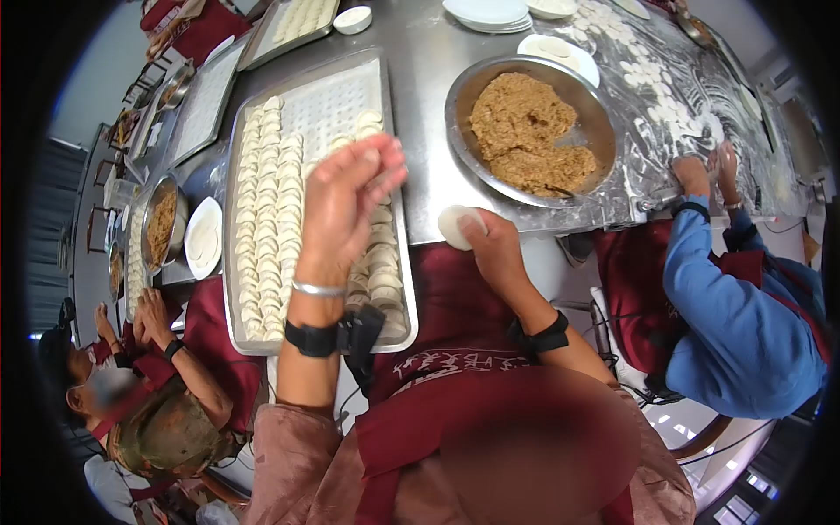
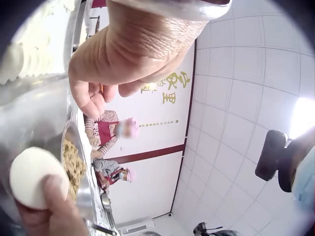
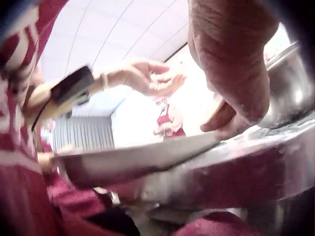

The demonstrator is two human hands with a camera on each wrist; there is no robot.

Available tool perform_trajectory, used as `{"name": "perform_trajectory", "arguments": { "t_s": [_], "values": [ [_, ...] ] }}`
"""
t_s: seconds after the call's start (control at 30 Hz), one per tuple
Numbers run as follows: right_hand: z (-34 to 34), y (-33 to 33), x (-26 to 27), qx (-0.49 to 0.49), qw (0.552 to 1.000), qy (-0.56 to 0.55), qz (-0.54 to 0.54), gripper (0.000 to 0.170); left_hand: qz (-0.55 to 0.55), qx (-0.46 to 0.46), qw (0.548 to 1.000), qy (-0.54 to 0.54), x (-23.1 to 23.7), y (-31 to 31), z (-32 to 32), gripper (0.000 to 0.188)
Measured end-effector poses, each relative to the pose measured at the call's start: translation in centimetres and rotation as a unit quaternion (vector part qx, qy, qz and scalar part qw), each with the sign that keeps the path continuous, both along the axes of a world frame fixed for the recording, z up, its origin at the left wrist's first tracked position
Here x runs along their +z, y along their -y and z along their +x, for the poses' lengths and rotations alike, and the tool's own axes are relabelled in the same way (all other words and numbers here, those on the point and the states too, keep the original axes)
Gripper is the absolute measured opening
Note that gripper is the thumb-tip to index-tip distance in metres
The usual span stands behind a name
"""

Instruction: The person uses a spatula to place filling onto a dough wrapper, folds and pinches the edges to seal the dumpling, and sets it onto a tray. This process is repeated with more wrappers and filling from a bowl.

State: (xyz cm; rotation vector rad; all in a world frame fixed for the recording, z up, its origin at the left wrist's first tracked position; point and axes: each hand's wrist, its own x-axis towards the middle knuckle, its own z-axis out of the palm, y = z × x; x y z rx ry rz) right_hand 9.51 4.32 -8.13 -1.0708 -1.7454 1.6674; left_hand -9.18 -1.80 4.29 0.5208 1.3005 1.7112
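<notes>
A round white dumpling wrapper [image 1: 457,227] is pinched between thumb and fingers of my right hand [image 1: 499,249], at the table's front edge below the filling bowl. In the left wrist view the wrapper [image 2: 35,178] lies flat-faced with the thumb across its edge. My left hand [image 1: 350,206] is raised over the right side of a metal tray [image 1: 229,262], its fingers loosely bent and nothing visible in them. Rows of folded dumplings [image 1: 267,210] fill much of this tray. To the right stands a steel bowl [image 1: 604,114] of brown minced filling [image 1: 525,122].
A plate with wrappers [image 1: 588,66] sits behind the bowl, near stacked white plates [image 1: 486,13]. Floured wrappers [image 1: 647,79] spread over the table at right, where a person in blue sleeves [image 1: 726,306] works. Another person [image 1: 166,402] works at left, beside a second filling bowl [image 1: 166,223].
</notes>
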Motion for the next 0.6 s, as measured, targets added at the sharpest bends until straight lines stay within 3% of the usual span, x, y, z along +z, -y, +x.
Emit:
{"name": "perform_trajectory", "arguments": {
  "t_s": [0.03, 0.07, 0.1, 0.17, 0.23, 0.27, 0.3, 0.33, 0.37, 0.43, 0.5, 0.57, 0.6],
  "values": [
    [0.3, 0.0, 1.4, -0.004, 1.0, 0.001, 0.006, 0.022, -0.008, -0.001, 1.0, 0.021, -1.0, 0.5, 1.0, 0.028],
    [0.6, 0.1, 3.0, -0.043, 0.986, -0.116, -0.111, 0.024, -0.016, -0.012, 0.999, 0.044, -2.0, 0.9, 1.8, 0.026],
    [0.8, 0.0, 4.0, -0.078, 0.944, -0.231, -0.224, 0.025, -0.029, -0.021, 0.997, 0.061, -2.8, 1.4, 2.7, 0.027],
    [1.9, -0.6, 4.9, -0.058, 0.955, -0.24, -0.165, 0.027, -0.037, -0.133, 0.988, 0.075, -4.6, 2.4, 3.4, 0.037],
    [2.7, -0.7, 6.9, -0.037, 0.987, -0.118, 0.103, 0.029, -0.099, -0.159, 0.971, 0.15, -3.9, 2.4, 5.6, 0.05],
    [2.6, -0.6, 7.1, -0.017, 0.978, -0.118, 0.172, 0.031, -0.108, -0.166, 0.965, 0.17, -3.3, 2.1, 6.8, 0.057],
    [2.7, -0.6, 7.4, -0.016, 0.978, -0.116, 0.172, 0.031, -0.108, -0.166, 0.965, 0.172, -3.1, 1.5, 7.9, 0.057],
    [2.7, -0.5, 7.8, 0.028, 0.939, -0.047, 0.341, 0.033, -0.048, -0.133, 0.958, 0.249, -2.9, 0.9, 8.7, 0.059],
    [2.7, -0.4, 8.2, 0.071, 0.865, 0.022, 0.497, 0.036, 0.011, -0.099, 0.941, 0.323, -2.9, 0.6, 9.0, 0.06],
    [3.5, 0.1, 9.2, 0.052, 0.885, 0.001, 0.463, 0.041, -0.004, -0.127, 0.951, 0.281, -3.3, 0.7, 8.5, 0.064],
    [5.8, -0.5, 9.7, -0.068, 0.904, -0.046, 0.421, 0.039, 0.034, -0.134, 0.94, 0.312, -3.3, 0.7, 8.4, 0.058],
    [8.6, -1.7, 9.0, -0.184, 0.906, 0.008, 0.381, 0.037, 0.033, -0.129, 0.946, 0.295, -3.5, 0.8, 8.2, 0.05],
    [9.8, -2.3, 8.7, -0.185, 0.906, 0.009, 0.381, 0.037, 0.034, -0.126, 0.952, 0.275, -3.6, 0.8, 8.2, 0.044]
  ]
}}
